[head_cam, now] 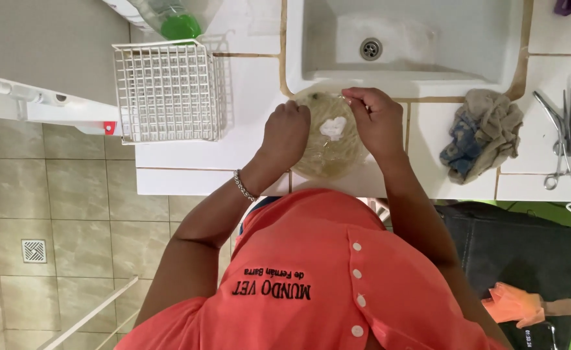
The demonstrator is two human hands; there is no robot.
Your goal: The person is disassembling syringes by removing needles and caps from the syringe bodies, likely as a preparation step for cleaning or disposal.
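A round beige dish (327, 162) stands on the white tiled counter (188, 162), just in front of the sink (405, 45). Some white wadded material (333, 127) lies in its middle. My left hand (286, 133) is curled on the dish's left rim, a beaded bracelet on its wrist. My right hand (377, 120) rests over the dish's right rim, its fingers pinching something small and thin at the far edge; what it is cannot be made out.
A white wire basket (168, 91) stands to the left, a green-capped bottle (178, 23) behind it. A crumpled rag (483, 133) and metal scissors and forceps (561, 139) lie to the right. A dark bag (515, 259) sits below the counter.
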